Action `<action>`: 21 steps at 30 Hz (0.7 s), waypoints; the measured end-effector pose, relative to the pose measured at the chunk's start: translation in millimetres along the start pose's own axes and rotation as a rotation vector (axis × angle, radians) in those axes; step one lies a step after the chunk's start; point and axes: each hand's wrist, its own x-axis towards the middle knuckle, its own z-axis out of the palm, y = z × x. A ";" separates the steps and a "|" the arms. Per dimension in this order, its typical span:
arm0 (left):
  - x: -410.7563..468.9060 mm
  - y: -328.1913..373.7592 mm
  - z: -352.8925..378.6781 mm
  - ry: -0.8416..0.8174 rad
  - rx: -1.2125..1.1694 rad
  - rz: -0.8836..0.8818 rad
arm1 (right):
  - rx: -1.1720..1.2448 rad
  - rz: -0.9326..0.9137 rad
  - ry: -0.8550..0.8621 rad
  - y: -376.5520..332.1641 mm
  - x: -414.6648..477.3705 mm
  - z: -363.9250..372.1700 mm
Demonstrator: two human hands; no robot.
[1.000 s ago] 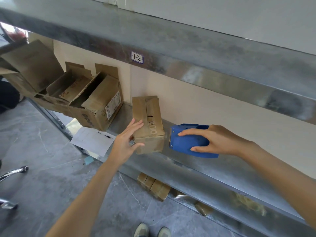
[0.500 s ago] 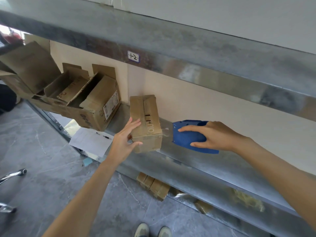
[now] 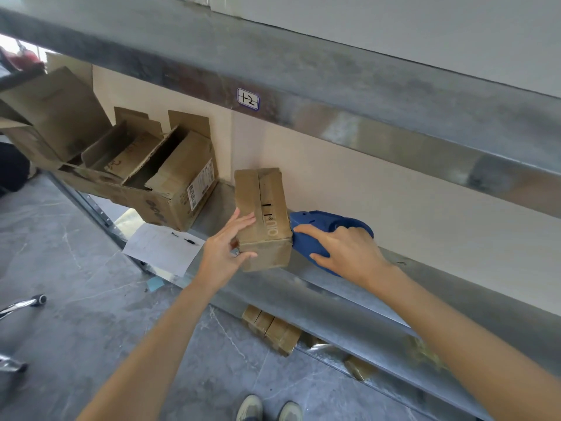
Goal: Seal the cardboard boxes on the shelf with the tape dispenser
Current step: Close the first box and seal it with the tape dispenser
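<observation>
Our right grip (image 3: 346, 253) is wrapped over the blue tape dispenser (image 3: 315, 221), fingers on top and thumb below. The dispenser's nose is right up against the right side of the small cardboard box (image 3: 264, 214). Our left grip (image 3: 224, 253) holds the box's near left corner, fingers on top, thumb on the front. The box sits on the shiny metal shelf (image 3: 349, 302), flaps folded down. We think the tape is just starting. Next, pull it across the top seam and hold the box steady. The plastic looks smooth and the cardboard creased.
</observation>
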 end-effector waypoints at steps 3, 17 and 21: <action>0.5 0.3 1.6 0.002 0.002 -0.012 | 0.007 0.029 -0.030 -3.1 -0.8 5.4; -0.9 3.3 2.2 -0.003 -0.022 -0.059 | 0.646 0.399 -0.107 40.0 20.3 86.3; -0.8 2.2 2.2 0.000 -0.015 -0.052 | 0.669 0.393 -0.116 47.8 20.4 106.1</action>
